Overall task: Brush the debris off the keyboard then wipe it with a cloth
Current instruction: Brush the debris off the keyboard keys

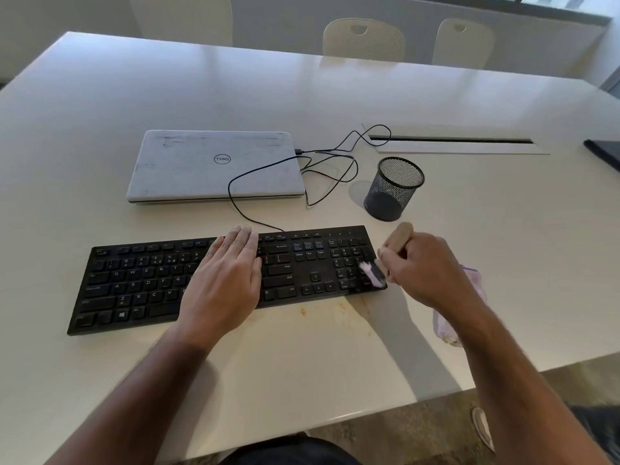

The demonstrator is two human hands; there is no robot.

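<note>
You're pinning the keyboard (174,280) flat on the table (302,364) w/ your open left hand (228,273), its long axis running L-R. Your right hand (422,266) is gripping the brush (385,260), bristles sweeping the numpad at the right end; the cloth (446,327) is lying just right of that wrist.

The keyboard (214,280) lies on the counter (335,95) near its front edge. Behind it sits a closed laptop (214,166), with a mesh pen cup (394,187) to the laptop's right (cables (330,169) loop between them). A cloth (449,325) lies right of the keyboard.
</note>
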